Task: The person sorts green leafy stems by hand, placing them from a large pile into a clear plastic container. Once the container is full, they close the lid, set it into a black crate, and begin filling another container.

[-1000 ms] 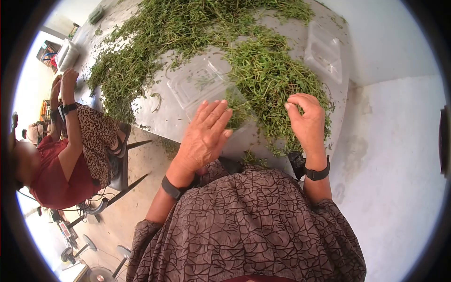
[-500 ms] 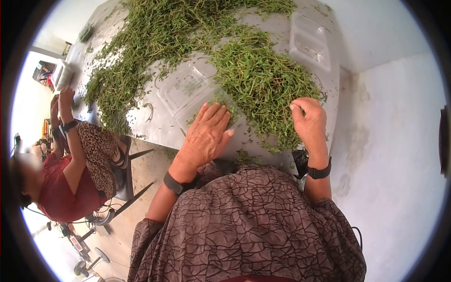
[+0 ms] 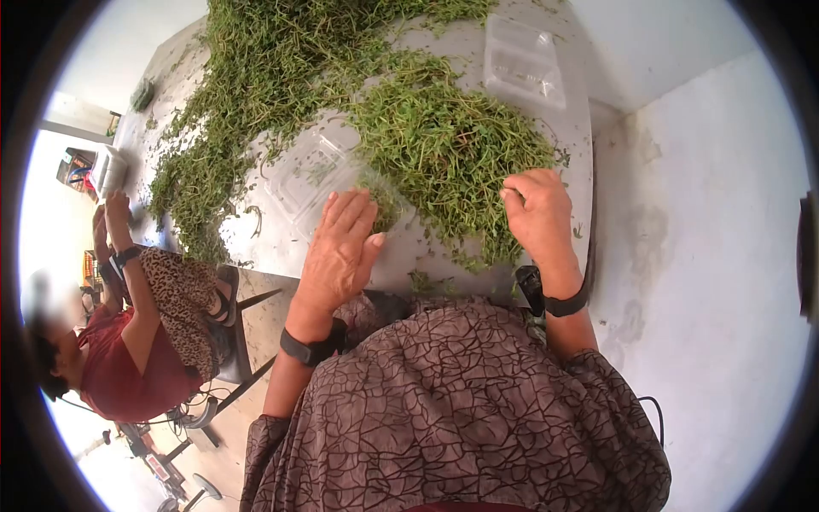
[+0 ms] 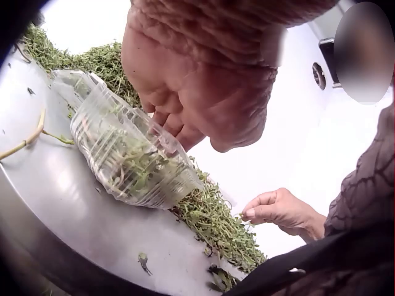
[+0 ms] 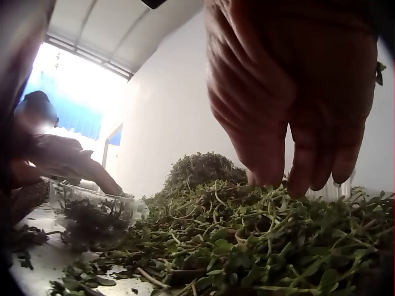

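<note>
My left hand (image 3: pixel 337 247), fingers straight and side by side, rests over a clear plastic container (image 4: pixel 133 148). Leafy green stems lie inside it, under the palm and fingertips. The container's clear lid (image 3: pixel 294 171) stands open beyond the fingers. To the right, my right hand (image 3: pixel 542 213) hangs at the near right side of a heap of green stems (image 3: pixel 444 136). Its thumb and fingers (image 5: pixel 302 166) point down, loosely bent with a small gap between them, their tips right at the top of the heap (image 5: pixel 247 228). No stem shows between them.
A larger spread of greens (image 3: pixel 256 77) covers the far left of the metal table (image 3: pixel 401 264). Another clear container (image 3: pixel 522 64) lies at the far right, near the white wall (image 3: pixel 682 213). At the left sits another person (image 3: pixel 141 341) with raised hands.
The head view has shifted, so the table and greens appear lower and further left. My left hand stays over the container, and my right hand stays beside the heap with much the same finger posture.
</note>
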Motion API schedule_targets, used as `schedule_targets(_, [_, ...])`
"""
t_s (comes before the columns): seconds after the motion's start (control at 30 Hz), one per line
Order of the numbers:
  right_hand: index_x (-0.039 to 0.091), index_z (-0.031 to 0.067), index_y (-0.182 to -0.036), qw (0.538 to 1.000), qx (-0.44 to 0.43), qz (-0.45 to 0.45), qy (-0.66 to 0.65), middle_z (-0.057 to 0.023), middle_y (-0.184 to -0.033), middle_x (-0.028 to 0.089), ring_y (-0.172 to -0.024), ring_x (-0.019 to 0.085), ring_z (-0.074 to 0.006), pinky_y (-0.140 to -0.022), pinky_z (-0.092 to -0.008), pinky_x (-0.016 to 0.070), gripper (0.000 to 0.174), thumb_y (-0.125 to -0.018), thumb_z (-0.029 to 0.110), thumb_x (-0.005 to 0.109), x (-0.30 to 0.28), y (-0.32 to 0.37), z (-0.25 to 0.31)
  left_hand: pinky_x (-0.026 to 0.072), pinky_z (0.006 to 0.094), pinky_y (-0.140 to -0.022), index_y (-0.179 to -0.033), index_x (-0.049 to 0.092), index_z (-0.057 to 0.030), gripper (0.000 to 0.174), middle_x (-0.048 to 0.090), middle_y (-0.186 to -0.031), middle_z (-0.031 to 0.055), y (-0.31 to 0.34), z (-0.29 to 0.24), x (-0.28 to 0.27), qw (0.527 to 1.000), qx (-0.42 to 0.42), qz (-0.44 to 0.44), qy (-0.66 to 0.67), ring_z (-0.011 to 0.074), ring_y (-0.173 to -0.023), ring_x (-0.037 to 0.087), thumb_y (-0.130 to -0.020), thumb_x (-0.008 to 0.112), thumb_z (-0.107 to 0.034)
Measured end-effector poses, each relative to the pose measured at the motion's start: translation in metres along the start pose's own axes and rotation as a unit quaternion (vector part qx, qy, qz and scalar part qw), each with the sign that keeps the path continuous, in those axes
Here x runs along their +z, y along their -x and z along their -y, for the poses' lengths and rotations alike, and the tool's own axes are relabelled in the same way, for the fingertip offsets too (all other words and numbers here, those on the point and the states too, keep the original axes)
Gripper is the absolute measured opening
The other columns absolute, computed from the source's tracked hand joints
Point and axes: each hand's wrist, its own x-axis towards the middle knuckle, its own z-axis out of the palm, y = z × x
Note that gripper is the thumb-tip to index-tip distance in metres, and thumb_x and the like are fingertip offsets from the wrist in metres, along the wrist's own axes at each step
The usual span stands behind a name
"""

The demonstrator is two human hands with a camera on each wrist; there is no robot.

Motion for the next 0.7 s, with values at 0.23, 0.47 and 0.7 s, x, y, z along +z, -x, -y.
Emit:
schedule_targets(0.23, [0.069, 0.0016, -0.079, 0.995, -0.058, 0.013, 0.085, -0.0116, -0.095, 0.062, -0.105, 0.053, -0.0320, -0.090, -0.0456, 0.0432, 0.009, -0.074, 0.008, 0.072, 0.010, 0.008, 0.009, 0.0278, 0.0515, -0.115, -0.116, 0.061, 0.0047, 0.032, 0.057, -0.130, 0.0188, 0.021, 0.011, -0.012, 0.999, -0.016, -0.044, 0.012, 0.0380, -0.128, 0.047, -0.096, 0.048, -0.016])
schedule_targets(0.47, [0.071, 0.0001, -0.075, 0.980, -0.067, 0.002, 0.189, -0.0152, -0.102, 0.061, -0.113, 0.050, -0.0352, -0.094, -0.0496, 0.0397, 0.010, -0.071, 0.010, 0.071, 0.035, 0.013, -0.001, 0.0287, 0.0528, -0.114, -0.111, 0.064, 0.0026, 0.025, 0.059, -0.128, 0.0165, 0.052, 0.023, -0.019, 0.994, -0.044, -0.089, 0.038, 0.0361, -0.126, 0.050, -0.095, 0.050, -0.011])
schedule_targets(0.7, [0.069, 0.0030, -0.074, 0.986, -0.047, -0.060, 0.151, -0.0114, -0.097, 0.067, -0.109, 0.057, -0.0341, -0.094, -0.0443, 0.0441, 0.004, -0.071, 0.003, 0.066, 0.025, 0.009, -0.003, 0.0306, 0.0527, -0.113, -0.106, 0.065, 0.0031, 0.022, 0.062, -0.123, 0.0167, 0.071, 0.035, -0.027, 0.988, -0.071, -0.123, 0.055, 0.0361, -0.123, 0.052, -0.092, 0.051, -0.008])
